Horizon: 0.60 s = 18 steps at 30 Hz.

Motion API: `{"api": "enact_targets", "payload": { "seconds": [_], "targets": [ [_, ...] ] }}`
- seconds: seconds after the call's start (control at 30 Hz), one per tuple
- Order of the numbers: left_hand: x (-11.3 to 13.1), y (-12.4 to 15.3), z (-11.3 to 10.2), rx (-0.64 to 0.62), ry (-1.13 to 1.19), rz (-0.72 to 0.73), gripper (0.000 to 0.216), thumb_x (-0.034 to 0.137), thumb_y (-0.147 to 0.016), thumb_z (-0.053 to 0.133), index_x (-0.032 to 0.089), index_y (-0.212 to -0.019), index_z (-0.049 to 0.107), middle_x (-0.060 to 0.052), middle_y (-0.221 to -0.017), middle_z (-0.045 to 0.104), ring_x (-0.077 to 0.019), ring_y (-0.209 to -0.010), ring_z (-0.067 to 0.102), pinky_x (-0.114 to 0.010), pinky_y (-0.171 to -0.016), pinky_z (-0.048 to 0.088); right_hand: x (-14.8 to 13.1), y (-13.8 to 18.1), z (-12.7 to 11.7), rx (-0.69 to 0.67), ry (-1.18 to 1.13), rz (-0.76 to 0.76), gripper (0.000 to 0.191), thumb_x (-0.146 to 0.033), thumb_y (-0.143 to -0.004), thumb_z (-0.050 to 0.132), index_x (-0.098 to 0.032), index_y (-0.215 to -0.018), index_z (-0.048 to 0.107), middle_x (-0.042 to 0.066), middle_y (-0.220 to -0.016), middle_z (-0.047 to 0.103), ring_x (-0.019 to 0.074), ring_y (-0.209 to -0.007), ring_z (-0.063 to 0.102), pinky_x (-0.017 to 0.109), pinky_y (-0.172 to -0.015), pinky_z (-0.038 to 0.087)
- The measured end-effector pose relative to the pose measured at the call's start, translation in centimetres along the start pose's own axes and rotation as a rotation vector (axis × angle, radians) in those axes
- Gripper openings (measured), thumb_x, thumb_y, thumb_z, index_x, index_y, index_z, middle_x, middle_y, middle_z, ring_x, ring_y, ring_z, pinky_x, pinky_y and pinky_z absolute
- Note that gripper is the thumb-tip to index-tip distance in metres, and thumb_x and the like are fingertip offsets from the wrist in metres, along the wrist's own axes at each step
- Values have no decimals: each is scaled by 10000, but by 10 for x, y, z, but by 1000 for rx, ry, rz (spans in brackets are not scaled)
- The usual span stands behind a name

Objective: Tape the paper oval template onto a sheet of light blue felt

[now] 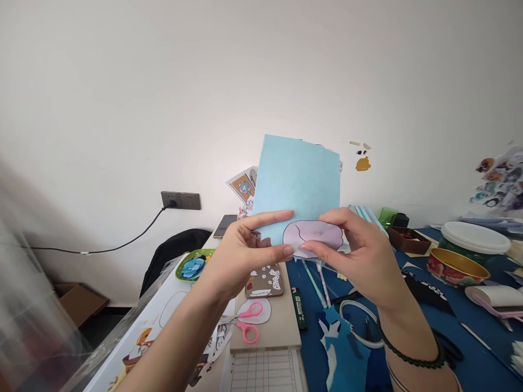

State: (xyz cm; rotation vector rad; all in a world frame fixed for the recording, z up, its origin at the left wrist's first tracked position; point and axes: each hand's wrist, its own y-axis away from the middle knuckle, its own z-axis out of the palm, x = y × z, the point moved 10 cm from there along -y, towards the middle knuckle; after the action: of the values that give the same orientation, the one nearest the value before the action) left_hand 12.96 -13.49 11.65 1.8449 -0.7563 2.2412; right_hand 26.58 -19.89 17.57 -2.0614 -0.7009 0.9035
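Raised in front of me is a light blue sheet of paper (300,174), upright and facing me. A lilac paper cutout (316,233) with a dark outline lies against its lower part. My left hand (255,237) pinches the sheet at its lower left, thumb at the cutout's left edge and index finger stretched over the blue. My right hand (355,247) grips the right end, its thumb pressing on the lilac cutout. Pink-handled scissors (248,322) lie below my left hand, partly over a pale oval cutout (261,311).
On the left stands a green tray (182,267) with blue paper pieces. Blue scraps (345,348), a white tape ring (362,340), a green box (299,308), a red-gold tin (457,268) and a white-lidded tub (474,238) occupy the blue table. A socket (180,200) is on the wall.
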Motion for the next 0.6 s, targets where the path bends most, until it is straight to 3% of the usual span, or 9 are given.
{"api": "enact_targets", "payload": {
  "seconds": [0.6],
  "targets": [
    [3, 4, 1, -14, -65, 7, 566, 214, -652, 802, 234, -1194, 640, -40, -792, 692, -151, -641, 625, -260, -579, 493, 4, 1, 2, 20, -162, 112, 131, -210, -797, 675, -274, -843, 570, -65, -735, 538, 84, -657, 499, 172, -565, 429]
  ]
}}
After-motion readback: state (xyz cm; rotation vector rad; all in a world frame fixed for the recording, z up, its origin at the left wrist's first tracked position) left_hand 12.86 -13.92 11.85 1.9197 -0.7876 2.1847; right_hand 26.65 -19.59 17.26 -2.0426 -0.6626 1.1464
